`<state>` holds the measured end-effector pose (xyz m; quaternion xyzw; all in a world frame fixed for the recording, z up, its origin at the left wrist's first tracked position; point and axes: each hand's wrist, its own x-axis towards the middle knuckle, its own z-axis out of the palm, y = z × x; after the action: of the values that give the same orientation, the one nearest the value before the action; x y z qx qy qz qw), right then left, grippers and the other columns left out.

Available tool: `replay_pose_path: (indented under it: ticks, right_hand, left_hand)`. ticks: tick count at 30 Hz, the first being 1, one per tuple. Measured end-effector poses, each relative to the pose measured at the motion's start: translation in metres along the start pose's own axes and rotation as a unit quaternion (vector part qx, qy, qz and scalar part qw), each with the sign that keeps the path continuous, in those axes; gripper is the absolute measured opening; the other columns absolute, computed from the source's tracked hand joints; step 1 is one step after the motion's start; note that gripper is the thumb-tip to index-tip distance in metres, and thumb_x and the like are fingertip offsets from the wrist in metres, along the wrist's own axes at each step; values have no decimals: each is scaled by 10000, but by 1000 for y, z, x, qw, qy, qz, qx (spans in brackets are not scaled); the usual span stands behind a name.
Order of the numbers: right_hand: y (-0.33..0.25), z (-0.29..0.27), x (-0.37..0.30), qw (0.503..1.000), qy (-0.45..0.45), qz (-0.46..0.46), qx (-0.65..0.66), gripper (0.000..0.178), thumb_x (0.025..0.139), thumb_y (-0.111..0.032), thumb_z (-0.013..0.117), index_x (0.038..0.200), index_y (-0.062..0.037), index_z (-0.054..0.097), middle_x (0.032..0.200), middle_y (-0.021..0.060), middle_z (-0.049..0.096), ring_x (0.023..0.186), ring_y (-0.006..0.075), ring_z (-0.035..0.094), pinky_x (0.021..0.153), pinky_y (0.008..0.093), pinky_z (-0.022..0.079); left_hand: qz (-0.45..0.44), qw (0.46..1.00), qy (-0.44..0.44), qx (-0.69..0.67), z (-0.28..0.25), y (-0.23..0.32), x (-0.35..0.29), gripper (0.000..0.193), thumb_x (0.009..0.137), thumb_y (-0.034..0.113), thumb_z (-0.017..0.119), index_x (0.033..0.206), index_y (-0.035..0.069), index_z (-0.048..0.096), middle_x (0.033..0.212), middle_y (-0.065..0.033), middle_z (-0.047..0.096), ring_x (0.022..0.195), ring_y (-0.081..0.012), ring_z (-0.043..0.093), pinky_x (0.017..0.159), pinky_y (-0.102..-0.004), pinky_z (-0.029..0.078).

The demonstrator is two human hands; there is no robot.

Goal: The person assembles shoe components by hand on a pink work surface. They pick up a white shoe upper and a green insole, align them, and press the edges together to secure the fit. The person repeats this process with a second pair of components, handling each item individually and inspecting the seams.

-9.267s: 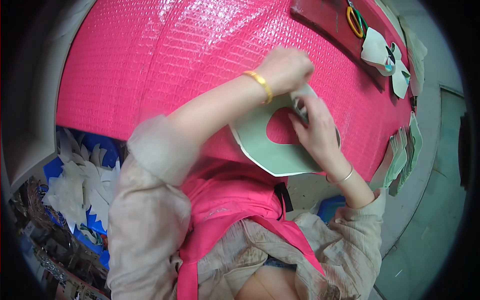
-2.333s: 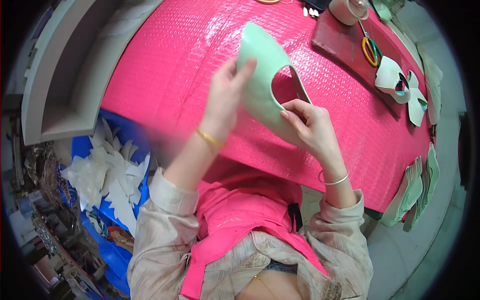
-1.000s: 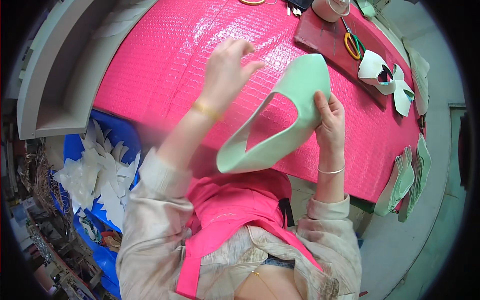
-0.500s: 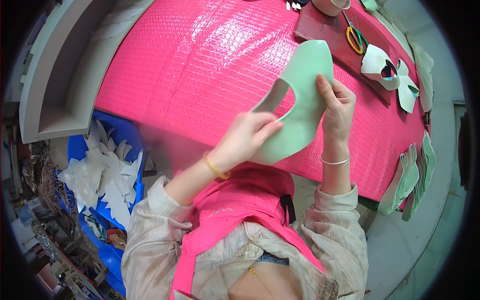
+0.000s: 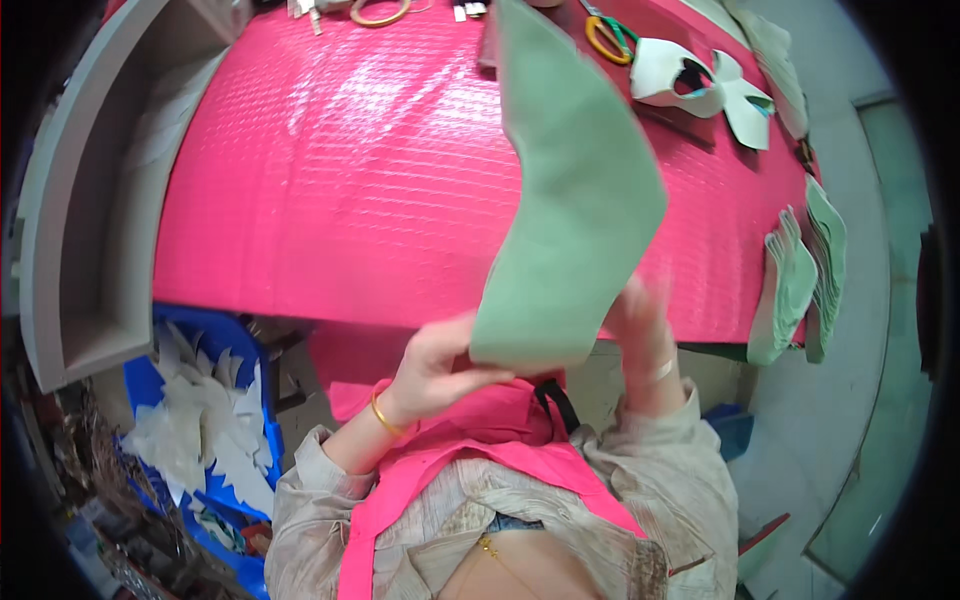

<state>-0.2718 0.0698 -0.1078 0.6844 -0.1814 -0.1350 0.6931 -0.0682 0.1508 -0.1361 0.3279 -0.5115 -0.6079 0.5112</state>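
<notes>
A light green shoe upper [image 5: 580, 200] is raised in front of me, one broad smooth side showing. My left hand [image 5: 435, 365] pinches its lower left corner, the thumb along the bottom edge and the other fingers partly hidden behind. By the lower right edge of the upper is my right hand [image 5: 640, 325], smeared by motion. Its fingers are partly behind the piece, so I cannot tell whether they grip it.
A pink-covered table [image 5: 340, 200] lies ahead. On it are scissors [image 5: 608, 40] and white shoe uppers [image 5: 665, 75]. Stacked green pieces [image 5: 785, 285] hang at the right edge. A grey shelf box [image 5: 60, 250] and a blue bin [image 5: 265, 400] of white scraps are left.
The shoe upper has turned from its opening side to a smooth side and come closer. My left hand has moved left and down to its corner. My right hand has dropped lower.
</notes>
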Motion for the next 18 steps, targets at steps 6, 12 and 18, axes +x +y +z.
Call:
replay_pose_path:
  ticks: [6, 12, 18]
  right_hand:
    - [62, 33, -116, 433, 14, 593, 678, 164, 790, -138, 650, 881, -4, 623, 733, 65, 642, 616, 179, 573, 588, 268, 439]
    - [51, 223, -343, 630, -292, 601, 396, 410, 900, -356, 467, 839, 36, 573, 771, 259, 573, 723, 405, 560, 638, 430, 428]
    - [-15, 202, -364, 493, -557, 484, 461, 760, 874, -617, 189, 957, -1, 627, 918, 314, 561, 931, 458, 523, 820, 466, 402]
  left_hand:
    - [196, 895, 59, 396, 35, 8, 66, 164, 702, 93, 683, 852, 54, 628, 944, -101, 553, 936, -270, 490, 822, -374, 392]
    - [110, 908, -89, 395, 45, -17, 65, 127, 733, 35, 633, 850, 26, 587, 853, -110, 573, 788, -260, 573, 691, -336, 455]
    - [58, 865, -169, 469, 50, -35, 53, 127, 747, 94, 634, 845, 38, 575, 824, -98, 559, 781, -278, 550, 686, -372, 448]
